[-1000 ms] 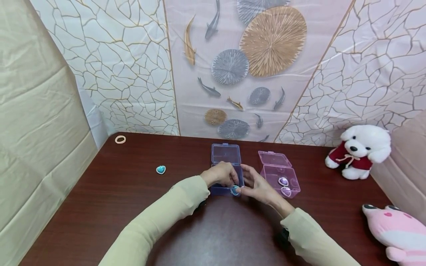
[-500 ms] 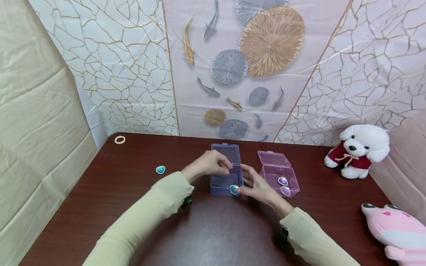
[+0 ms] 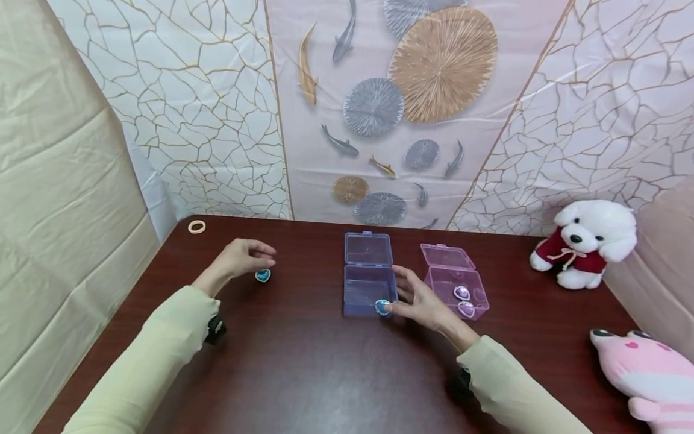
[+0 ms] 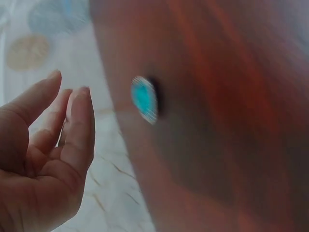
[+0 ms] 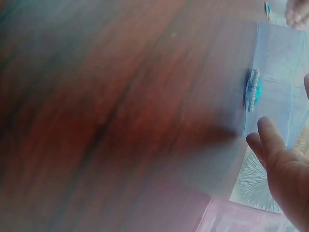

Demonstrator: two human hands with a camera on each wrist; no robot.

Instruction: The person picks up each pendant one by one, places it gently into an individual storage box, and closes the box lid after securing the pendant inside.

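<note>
My left hand [image 3: 238, 262] is over the left part of the table, thumb and fingers apart, holding nothing. Just below its fingertips lies a turquoise heart-shaped gem [image 3: 262, 275] with a pale beaded rim, and in the left wrist view this gem [image 4: 144, 99] is apart from the fingers. My right hand [image 3: 420, 301] rests against the right side of a blue transparent box [image 3: 358, 307] with its lid raised, thumb by the front corner, fingers extended along the side. Another turquoise heart gem [image 3: 382, 307] sits in that box by the front wall; the right wrist view also shows this gem [image 5: 254, 91].
Right of the blue box stands a pink transparent box [image 3: 441, 289], lid up, with two purple heart gems [image 3: 462, 293] inside. A pale ring [image 3: 197, 227] lies at the back left. A white plush dog [image 3: 588, 247] and a pink plush toy [image 3: 645, 374] are at the right.
My left hand has come out of the blue box and moved left to the turquoise gem on the table. The right hand has stayed at the box's side.
</note>
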